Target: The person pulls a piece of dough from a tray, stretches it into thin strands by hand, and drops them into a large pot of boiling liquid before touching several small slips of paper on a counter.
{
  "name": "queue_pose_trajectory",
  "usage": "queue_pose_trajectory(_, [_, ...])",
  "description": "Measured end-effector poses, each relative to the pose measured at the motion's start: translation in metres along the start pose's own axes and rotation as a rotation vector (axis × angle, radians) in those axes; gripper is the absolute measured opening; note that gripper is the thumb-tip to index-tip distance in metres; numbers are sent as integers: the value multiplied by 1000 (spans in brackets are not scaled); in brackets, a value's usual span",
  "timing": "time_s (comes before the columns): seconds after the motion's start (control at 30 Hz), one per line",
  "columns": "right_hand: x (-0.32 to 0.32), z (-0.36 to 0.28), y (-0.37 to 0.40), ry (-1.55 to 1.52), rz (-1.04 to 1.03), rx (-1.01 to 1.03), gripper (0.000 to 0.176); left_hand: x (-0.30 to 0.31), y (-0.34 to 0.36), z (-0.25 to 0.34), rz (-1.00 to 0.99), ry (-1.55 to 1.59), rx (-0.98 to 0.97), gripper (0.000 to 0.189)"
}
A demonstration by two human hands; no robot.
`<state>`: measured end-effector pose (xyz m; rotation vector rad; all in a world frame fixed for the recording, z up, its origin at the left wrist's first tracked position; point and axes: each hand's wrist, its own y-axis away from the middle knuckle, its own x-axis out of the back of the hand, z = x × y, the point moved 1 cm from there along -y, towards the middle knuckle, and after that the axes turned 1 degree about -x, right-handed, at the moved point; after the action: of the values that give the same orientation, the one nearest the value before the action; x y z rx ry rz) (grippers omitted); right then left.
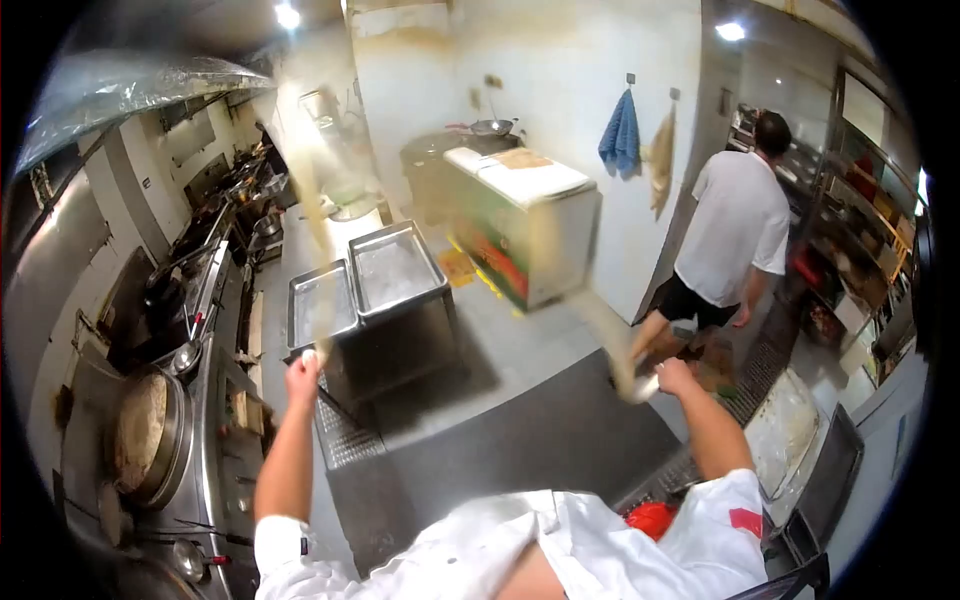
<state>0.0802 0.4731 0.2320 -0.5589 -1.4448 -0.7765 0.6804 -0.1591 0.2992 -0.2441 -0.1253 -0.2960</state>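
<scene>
My left hand is closed on one end of a long, pale dough strand. From there the strand rises steeply, smeared by motion, past the metal trays. On the other side my right hand grips the other end, where the dough curves into a thick bend and then runs up and away in a blur. Both forearms are held out in front of me, wide apart, over a dark grey worktop. How the two blurred stretches join in the air cannot be made out.
Two metal trays rest on a stand ahead. Behind them is a chest freezer. Stoves with a round griddle line the left. A person in a white shirt walks on the right. A plastic-covered tray lies nearby.
</scene>
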Motion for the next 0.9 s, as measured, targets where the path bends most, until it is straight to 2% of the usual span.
queue_pose_trajectory(0.03, [31,4,-1,154,-19,15,33,-2,4,-2,-1,-41,34,31])
queue_pose_trajectory(0.07, [85,6,1,305,-51,31,31,-7,1,16,67,93,24,30])
queue_pose_trajectory(0.1, [160,-1,-7,237,147,88,28,-15,7,61,-5,131,-57,31])
queue_pose_trajectory(0.17, [312,-15,-20,118,542,234,23,-28,-1,107,-206,220,-81,35])
queue_pose_trajectory(0.2, [413,-26,-1,-59,741,595,25,-41,1,118,-298,150,-76,37])
queue_pose_trajectory(0.23, [503,-32,44,-250,826,618,26,-60,3,126,-388,82,-75,39])
queue_pose_trajectory(0.3, [586,-28,137,-562,1044,899,28,-103,19,96,-408,242,131,41])
queue_pose_trajectory(0.33, [588,-18,165,-517,1135,1123,30,-120,34,88,-401,315,155,39])
queue_pose_trajectory(0.37, [571,-10,158,-1175,1370,896,34,-138,40,77,-344,427,213,34])
queue_pose_trajectory(0.4, [543,-6,146,-1827,1528,567,40,-149,49,84,-329,450,258,31])
queue_pose_trajectory(0.43, [474,8,101,-1799,1372,360,35,-156,56,93,-309,477,303,28])
queue_pose_trajectory(0.5, [294,8,16,-1329,579,-22,26,-169,48,105,-276,529,325,24])
queue_pose_trajectory(0.53, [220,-15,13,-1006,151,-65,22,-172,33,117,-288,531,280,24])
queue_pose_trajectory(0.57, [144,-27,5,-797,201,-291,22,-172,18,130,-298,527,238,25])
queue_pose_trajectory(0.6, [115,-40,21,-507,50,-96,28,-171,4,156,-304,614,167,22])
queue_pose_trajectory(0.63, [79,-44,24,-190,-90,8,28,-171,-14,190,-312,704,95,19])
queue_pose_trajectory(0.67, [39,-33,21,-152,-10,-34,27,-165,-39,220,-269,867,55,21])
queue_pose_trajectory(0.7, [12,-19,22,-117,65,-77,26,-152,-54,259,-381,835,-131,22])
queue_pose_trajectory(0.73, [14,-10,22,-123,61,-85,26,-139,-72,285,-406,984,-143,24])
queue_pose_trajectory(0.77, [24,5,14,-29,-26,-94,25,-122,-76,308,-536,1007,-194,29])
queue_pose_trajectory(0.8, [38,21,7,60,-115,-112,24,-112,-82,316,-547,917,-287,33])
queue_pose_trajectory(0.83, [51,35,-9,49,69,-14,27,-105,-89,320,-367,883,-213,35])
queue_pose_trajectory(0.87, [156,-6,13,-225,-2,-101,23,-114,-47,349,-313,687,-246,35])
queue_pose_trajectory(0.9, [224,-24,14,-14,136,185,24,-111,-55,338,-498,739,-242,34])
